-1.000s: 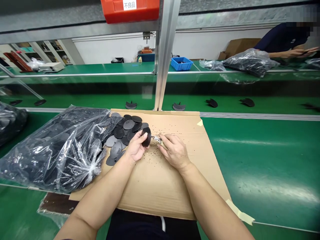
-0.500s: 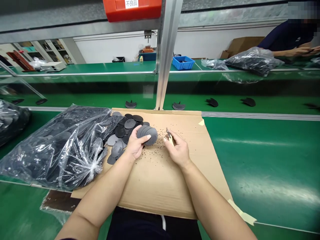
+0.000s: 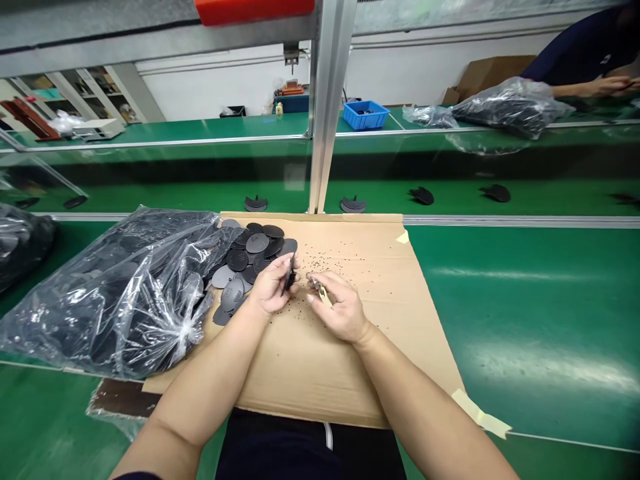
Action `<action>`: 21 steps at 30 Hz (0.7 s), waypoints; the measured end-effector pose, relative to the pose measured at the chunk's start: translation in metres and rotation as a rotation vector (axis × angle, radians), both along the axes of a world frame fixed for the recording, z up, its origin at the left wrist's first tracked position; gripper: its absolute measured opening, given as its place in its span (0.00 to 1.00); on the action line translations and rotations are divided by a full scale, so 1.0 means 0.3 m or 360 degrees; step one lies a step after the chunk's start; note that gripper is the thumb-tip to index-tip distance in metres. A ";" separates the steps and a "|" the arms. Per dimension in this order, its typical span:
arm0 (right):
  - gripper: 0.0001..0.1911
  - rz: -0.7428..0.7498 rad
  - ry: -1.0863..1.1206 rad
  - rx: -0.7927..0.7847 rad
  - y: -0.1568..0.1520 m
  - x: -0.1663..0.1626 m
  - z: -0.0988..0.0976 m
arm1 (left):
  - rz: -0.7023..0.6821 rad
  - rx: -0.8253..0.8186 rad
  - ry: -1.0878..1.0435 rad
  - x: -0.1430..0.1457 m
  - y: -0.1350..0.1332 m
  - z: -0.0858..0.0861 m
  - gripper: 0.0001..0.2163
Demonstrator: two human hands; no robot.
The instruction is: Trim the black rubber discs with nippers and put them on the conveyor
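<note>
While the left hand (image 3: 270, 288) pinches dark disc stock (image 3: 289, 277) edge-on between thumb and fingers, piece count unclear, the right hand (image 3: 341, 308) is curled round a plier-type hand tool (image 3: 325, 297) with cream handles; cannot tell whether its jaws are parted. Stock and tool near each other, above a cardboard sheet (image 3: 320, 387) strewn with black specks (image 3: 320, 257).

Just left of the held stock: loose pile of black and grey oval discs (image 3: 257, 243), overlapping, on the cardboard. Beside that, a large clear plastic bag (image 3: 100, 287), bulging with dark discs, film bunched at its near right corner. Second filled bag (image 3: 23, 243) at left edge, dark contents, cut by frame.

Far bench: blue plastic crate (image 3: 366, 119), small dark pieces inside, too small to name; clear bag (image 3: 510, 110) with dark contents near a co-worker's forearm (image 3: 575, 90). Overhead, red bin (image 3: 255, 10), cropped, interior hidden.
</note>
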State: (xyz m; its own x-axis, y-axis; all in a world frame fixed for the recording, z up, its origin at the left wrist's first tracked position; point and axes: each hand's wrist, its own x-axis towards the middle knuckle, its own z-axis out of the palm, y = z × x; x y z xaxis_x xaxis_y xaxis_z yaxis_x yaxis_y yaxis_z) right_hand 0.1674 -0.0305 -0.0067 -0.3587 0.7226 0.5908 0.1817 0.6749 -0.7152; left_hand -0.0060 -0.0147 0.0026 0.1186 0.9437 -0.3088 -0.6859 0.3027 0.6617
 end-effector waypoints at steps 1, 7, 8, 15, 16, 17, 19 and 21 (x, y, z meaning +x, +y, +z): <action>0.16 -0.0037 -0.0051 0.0025 0.006 0.004 -0.003 | -0.0043 -0.0028 -0.0023 -0.008 0.001 0.003 0.12; 0.17 -0.0120 -0.0556 0.0232 0.027 0.022 -0.024 | -0.0152 0.0000 0.0033 -0.025 0.012 0.000 0.08; 0.18 -0.0145 -0.0604 0.0242 0.027 0.022 -0.025 | -0.0159 0.0009 0.0046 -0.025 0.013 -0.002 0.08; 0.17 -0.0249 -0.0775 0.0256 0.023 0.022 -0.026 | -0.0157 0.0016 0.0093 -0.021 0.012 0.003 0.08; 0.17 -0.0252 -0.0797 0.0262 0.023 0.022 -0.025 | -0.0153 0.0010 0.0103 -0.021 0.011 0.004 0.08; 0.17 -0.0254 -0.0818 0.0267 0.023 0.023 -0.025 | -0.0150 0.0002 0.0117 -0.021 0.011 0.005 0.08; 0.18 -0.0263 -0.0864 0.0277 0.022 0.024 -0.022 | -0.0141 -0.0011 0.0155 -0.021 0.010 0.004 0.09; 0.19 -0.0270 -0.0911 0.0288 0.022 0.025 -0.018 | -0.0119 -0.0012 0.0205 -0.021 0.010 0.001 0.11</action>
